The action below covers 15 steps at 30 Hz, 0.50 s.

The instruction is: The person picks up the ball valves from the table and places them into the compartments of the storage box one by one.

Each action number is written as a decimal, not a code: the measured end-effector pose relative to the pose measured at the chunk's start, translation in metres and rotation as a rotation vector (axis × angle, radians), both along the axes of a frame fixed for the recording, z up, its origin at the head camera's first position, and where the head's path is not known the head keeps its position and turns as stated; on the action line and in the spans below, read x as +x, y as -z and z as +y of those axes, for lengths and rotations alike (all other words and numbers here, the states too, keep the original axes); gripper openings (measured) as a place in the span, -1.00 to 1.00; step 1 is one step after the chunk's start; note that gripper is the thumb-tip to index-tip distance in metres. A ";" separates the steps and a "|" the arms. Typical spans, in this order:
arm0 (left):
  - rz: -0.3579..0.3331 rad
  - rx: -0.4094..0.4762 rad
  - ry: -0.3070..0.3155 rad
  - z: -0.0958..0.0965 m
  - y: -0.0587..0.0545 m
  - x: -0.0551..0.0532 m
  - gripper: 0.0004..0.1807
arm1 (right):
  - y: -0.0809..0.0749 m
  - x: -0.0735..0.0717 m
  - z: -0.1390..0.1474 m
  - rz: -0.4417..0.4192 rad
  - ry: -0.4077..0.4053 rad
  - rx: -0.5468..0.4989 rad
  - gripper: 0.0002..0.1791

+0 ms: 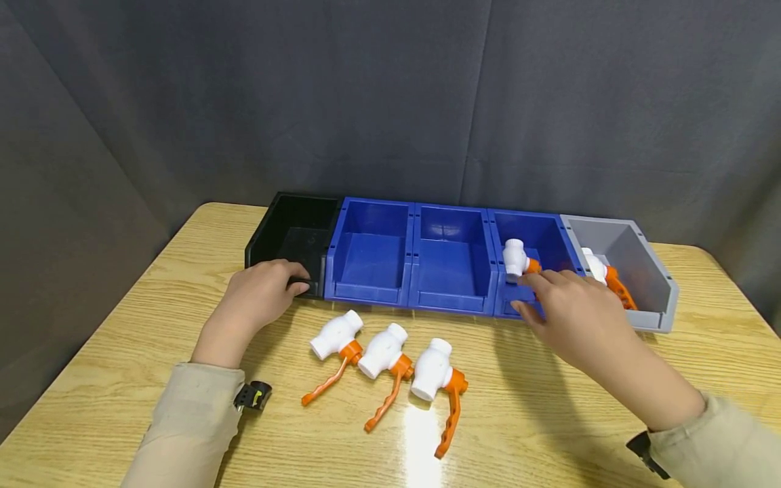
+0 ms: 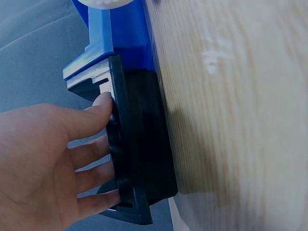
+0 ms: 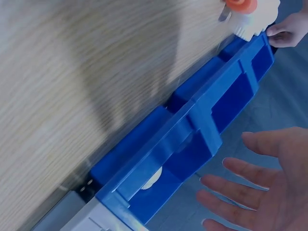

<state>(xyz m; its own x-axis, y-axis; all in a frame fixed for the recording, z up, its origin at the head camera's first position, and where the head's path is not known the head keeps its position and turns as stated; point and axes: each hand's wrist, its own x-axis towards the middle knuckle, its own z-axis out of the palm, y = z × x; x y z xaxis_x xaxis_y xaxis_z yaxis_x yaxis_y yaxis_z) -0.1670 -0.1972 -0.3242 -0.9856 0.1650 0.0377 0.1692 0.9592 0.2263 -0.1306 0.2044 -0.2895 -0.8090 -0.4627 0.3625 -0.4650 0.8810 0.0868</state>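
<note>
My left hand point(image 1: 262, 291) grips the front lip of the black bin point(image 2: 144, 130), its fingers reaching over the edge and the thumb at the lip's right end. Over the front of the rightmost blue bin point(image 1: 537, 227) is my right hand point(image 1: 576, 318), fingers spread and holding nothing. Just behind its fingertips a white ball valve point(image 1: 514, 259) with an orange handle lies in that bin. Another ball valve point(image 1: 594, 266) lies in the grey bin point(image 1: 647, 271), partly hidden. Three more valves lie on the table: left point(image 1: 337, 335), middle point(image 1: 384, 351) and right point(image 1: 432, 369).
Two further blue bins, one left point(image 1: 369, 261) and one middle point(image 1: 448, 268), stand in the same joined row. The row sits along the back of the wooden table point(image 1: 122, 352), before a dark grey curtain point(image 1: 390, 102).
</note>
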 end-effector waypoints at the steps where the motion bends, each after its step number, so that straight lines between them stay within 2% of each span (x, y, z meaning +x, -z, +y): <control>1: -0.001 0.000 0.000 0.000 0.000 0.000 -0.74 | 0.000 0.002 -0.001 0.007 -0.005 0.002 -0.64; 7: -0.002 0.001 0.002 0.000 0.000 -0.001 -0.74 | 0.001 0.016 -0.006 0.058 -0.059 0.026 -0.64; 15: -0.005 0.000 0.000 0.000 0.001 -0.001 -0.74 | 0.004 0.031 -0.016 0.043 -0.114 0.034 -0.61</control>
